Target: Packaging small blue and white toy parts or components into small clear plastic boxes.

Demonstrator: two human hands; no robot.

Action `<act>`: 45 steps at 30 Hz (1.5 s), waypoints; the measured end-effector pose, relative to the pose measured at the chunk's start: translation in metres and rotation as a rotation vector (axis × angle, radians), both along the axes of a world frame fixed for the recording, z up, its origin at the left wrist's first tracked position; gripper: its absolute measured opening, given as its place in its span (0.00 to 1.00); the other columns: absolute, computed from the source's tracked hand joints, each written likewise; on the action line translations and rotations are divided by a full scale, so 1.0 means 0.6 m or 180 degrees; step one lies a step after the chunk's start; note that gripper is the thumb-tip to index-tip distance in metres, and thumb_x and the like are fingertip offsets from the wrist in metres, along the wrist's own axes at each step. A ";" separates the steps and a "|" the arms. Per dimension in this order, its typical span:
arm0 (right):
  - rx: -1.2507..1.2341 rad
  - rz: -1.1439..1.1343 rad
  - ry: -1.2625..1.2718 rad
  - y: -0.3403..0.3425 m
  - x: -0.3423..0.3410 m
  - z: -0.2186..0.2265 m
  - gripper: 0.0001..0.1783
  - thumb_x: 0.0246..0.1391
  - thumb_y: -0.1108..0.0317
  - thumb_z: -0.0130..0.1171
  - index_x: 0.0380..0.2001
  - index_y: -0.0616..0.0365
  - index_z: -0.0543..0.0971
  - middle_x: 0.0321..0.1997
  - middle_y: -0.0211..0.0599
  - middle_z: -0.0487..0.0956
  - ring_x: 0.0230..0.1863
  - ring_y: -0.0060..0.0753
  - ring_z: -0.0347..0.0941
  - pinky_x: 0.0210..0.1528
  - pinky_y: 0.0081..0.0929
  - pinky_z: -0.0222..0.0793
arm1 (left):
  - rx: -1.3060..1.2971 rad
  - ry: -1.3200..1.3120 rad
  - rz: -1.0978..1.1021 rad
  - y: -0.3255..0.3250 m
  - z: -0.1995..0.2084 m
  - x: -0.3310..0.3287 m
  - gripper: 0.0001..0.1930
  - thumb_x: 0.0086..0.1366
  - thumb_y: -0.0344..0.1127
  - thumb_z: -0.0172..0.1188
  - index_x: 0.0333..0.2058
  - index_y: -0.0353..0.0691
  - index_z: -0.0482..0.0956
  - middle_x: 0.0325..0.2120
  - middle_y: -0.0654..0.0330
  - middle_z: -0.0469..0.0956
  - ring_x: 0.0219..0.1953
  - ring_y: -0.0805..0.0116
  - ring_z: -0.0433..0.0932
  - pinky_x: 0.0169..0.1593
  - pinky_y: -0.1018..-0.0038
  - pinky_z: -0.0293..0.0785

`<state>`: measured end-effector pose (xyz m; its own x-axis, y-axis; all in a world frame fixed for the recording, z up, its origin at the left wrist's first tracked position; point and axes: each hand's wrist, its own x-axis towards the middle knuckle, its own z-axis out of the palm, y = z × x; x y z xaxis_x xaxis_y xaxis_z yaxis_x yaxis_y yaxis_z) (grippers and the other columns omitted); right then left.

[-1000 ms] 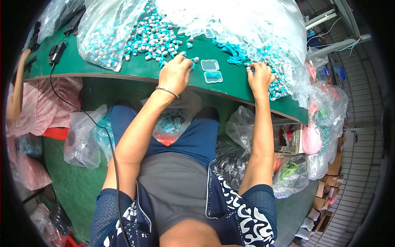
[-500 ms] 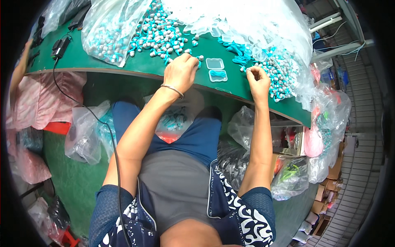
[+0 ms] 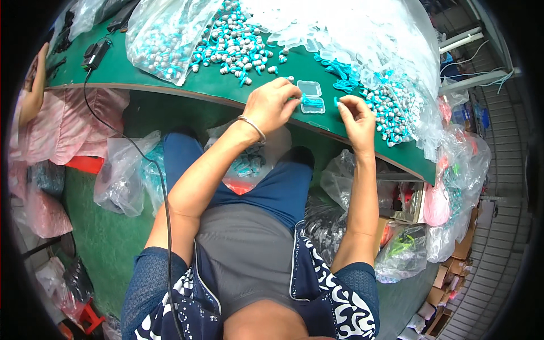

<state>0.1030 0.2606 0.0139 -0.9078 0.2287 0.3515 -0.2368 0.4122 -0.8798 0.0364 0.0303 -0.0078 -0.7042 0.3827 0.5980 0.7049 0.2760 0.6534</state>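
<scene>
My left hand (image 3: 272,106) pinches a small teal piece at the near-left edge of an open clear plastic case (image 3: 313,109); most of the piece is hidden by the fingers. A coiled teal cord (image 3: 315,103) lies in the case's near half. To the right of the case, my right hand (image 3: 359,120) is closed, thumb against forefinger, on another small teal piece (image 3: 336,102). Beyond my left hand is a heap of small grey-and-teal earplugs (image 3: 238,48). A second earplug heap (image 3: 391,107) lies right of my right hand, beside teal cord bundles (image 3: 340,71).
A clear bag of earplugs (image 3: 164,51) stands at the table's left. A large pile of clear plastic cases (image 3: 351,25) covers the back. A black cable (image 3: 127,156) runs from an adapter (image 3: 96,55) past my left arm. Another person's arm (image 3: 37,85) shows at far left.
My left hand has moved right, from the earplug heap to the case, bringing the small piece with it. My right hand stays near the case, now with a teal piece showing at its fingertips.
</scene>
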 end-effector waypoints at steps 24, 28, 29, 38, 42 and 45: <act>0.1812 0.0210 0.0681 -0.020 -0.031 -0.024 0.06 0.46 0.74 0.65 0.30 0.58 0.80 0.36 0.37 0.79 0.41 0.42 0.74 0.46 0.36 0.67 | -0.0617 -0.0494 0.0232 0.057 -0.002 0.014 0.13 0.58 0.33 0.60 0.43 0.42 0.76 0.34 0.55 0.80 0.40 0.55 0.80 0.41 0.58 0.68; 0.1958 0.0143 0.0632 -0.025 -0.040 -0.003 0.07 0.49 0.75 0.62 0.34 0.58 0.80 0.37 0.39 0.80 0.42 0.44 0.74 0.47 0.38 0.68 | -0.0538 -0.0263 0.0254 0.045 -0.003 0.022 0.17 0.58 0.37 0.64 0.46 0.42 0.75 0.32 0.56 0.77 0.37 0.54 0.78 0.40 0.59 0.70; 0.2107 0.0139 0.0627 -0.026 -0.050 0.000 0.08 0.50 0.75 0.61 0.36 0.57 0.81 0.38 0.39 0.80 0.42 0.44 0.75 0.47 0.38 0.68 | -0.0649 -0.0155 0.0294 0.042 -0.001 0.025 0.18 0.58 0.37 0.65 0.46 0.42 0.75 0.33 0.56 0.76 0.38 0.54 0.78 0.40 0.59 0.70; 0.2572 0.0400 -0.0123 -0.004 -0.104 -0.002 0.12 0.51 0.70 0.64 0.41 0.56 0.80 0.35 0.39 0.78 0.40 0.43 0.75 0.44 0.38 0.70 | -0.0845 0.0156 0.0181 0.044 -0.013 0.022 0.18 0.53 0.39 0.70 0.41 0.42 0.78 0.35 0.58 0.75 0.39 0.57 0.77 0.41 0.61 0.69; 0.2086 0.0307 0.0024 -0.019 -0.087 0.007 0.16 0.43 0.77 0.69 0.38 0.60 0.79 0.32 0.39 0.77 0.28 0.36 0.74 0.32 0.31 0.71 | -0.0601 0.0107 0.0110 0.036 -0.021 0.019 0.19 0.52 0.37 0.70 0.42 0.42 0.76 0.35 0.58 0.75 0.38 0.56 0.77 0.41 0.62 0.70; 0.2057 0.0207 0.0313 -0.026 -0.074 0.004 0.16 0.42 0.78 0.69 0.37 0.60 0.78 0.31 0.38 0.76 0.26 0.34 0.73 0.30 0.30 0.71 | -0.0354 0.0144 0.0102 0.030 -0.020 0.020 0.22 0.51 0.36 0.71 0.46 0.44 0.75 0.36 0.58 0.75 0.37 0.55 0.78 0.41 0.62 0.71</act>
